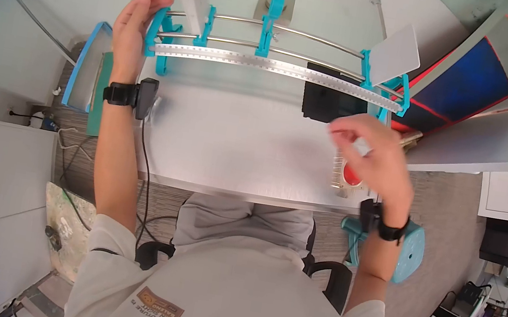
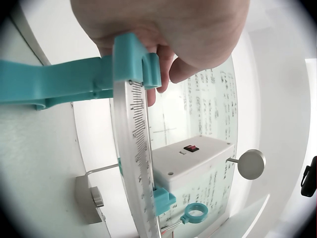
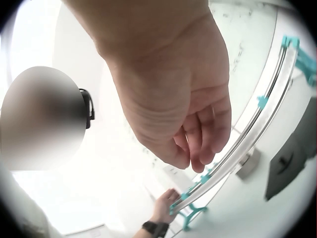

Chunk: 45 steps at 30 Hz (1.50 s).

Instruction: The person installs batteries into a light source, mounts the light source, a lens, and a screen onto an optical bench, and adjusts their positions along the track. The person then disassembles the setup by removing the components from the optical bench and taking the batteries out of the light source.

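Note:
A bench of two metal rods and a ruler (image 1: 243, 60) on teal end stands spans the back of the table. My left hand (image 1: 131, 27) grips its left end stand (image 2: 130, 59), fingers passing behind it in the left wrist view. A white box (image 2: 198, 154) with a small red-and-black switch rides near that end. Further along are a teal ring holder (image 2: 196, 213) and, toward the right end, a white screen (image 1: 395, 56). My right hand (image 1: 373, 151) hovers over the table's right side, fingers loosely bent and holding nothing.
Beneath the bench lies a black sheet (image 1: 334, 98). A small case with a red disc (image 1: 351, 175) is partly under my right hand. Behind the rods stands a metal block (image 1: 285, 10). A cable (image 1: 146, 154) hangs over the front edge at left; a teal stool (image 1: 411, 252) stands right.

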### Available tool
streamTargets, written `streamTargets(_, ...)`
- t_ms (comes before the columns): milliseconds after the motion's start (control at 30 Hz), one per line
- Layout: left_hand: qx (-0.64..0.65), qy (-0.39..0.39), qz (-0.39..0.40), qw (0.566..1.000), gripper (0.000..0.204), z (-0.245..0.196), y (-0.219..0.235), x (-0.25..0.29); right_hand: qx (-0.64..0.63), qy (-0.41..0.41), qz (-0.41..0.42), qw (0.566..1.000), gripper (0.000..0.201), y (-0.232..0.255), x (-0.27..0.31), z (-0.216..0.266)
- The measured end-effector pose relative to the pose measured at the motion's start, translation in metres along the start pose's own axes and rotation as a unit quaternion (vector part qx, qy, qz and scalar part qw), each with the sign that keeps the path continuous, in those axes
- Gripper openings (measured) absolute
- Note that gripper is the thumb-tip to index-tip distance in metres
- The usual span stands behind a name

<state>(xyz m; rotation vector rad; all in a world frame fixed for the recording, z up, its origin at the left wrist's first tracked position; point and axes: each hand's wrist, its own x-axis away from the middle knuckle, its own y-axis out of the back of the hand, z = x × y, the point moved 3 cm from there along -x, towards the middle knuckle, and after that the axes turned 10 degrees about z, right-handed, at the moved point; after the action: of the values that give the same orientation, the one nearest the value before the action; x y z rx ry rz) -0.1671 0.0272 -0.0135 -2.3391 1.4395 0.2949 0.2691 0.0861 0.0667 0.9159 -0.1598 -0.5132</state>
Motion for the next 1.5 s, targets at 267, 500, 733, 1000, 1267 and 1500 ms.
streamTargets(267, -0.042, 0.012, -0.015, 0.999, 0.027, -0.003, -0.005, 0.001, -0.006, -0.156, -0.093, 0.983, 0.032, 0.075, 0.017, -0.092)
streamTargets(500, -0.08, 0.003, -0.001, 0.997, 0.026, 0.001, -0.001, 0.001, 0.08, -0.119, -0.085, 0.986, 0.073, 0.075, -0.013, -0.109)
streamTargets(733, -0.089, 0.01, -0.001, 0.996, 0.025, 0.003, 0.002, 0.001, 0.04, -0.155, -0.006, 0.987, 0.075, 0.071, -0.035, -0.095)
streamTargets(1000, -0.079, -0.002, 0.008, 0.997, 0.024, 0.003, 0.002, 0.003, 0.033, -0.158, 0.012, 0.987, 0.075, 0.062, -0.043, -0.103)
streamTargets(1267, -0.089, 0.004, 0.005, 0.996, 0.024, 0.002, 0.0, 0.004, 0.037, -0.148, 0.001, 0.988, 0.071, 0.059, -0.043, -0.104)
streamTargets(1500, -0.081, 0.0, 0.007, 0.997, 0.024, 0.003, 0.001, 0.003, 0.051, -0.149, -0.006, 0.988, 0.067, 0.058, -0.044, -0.106)
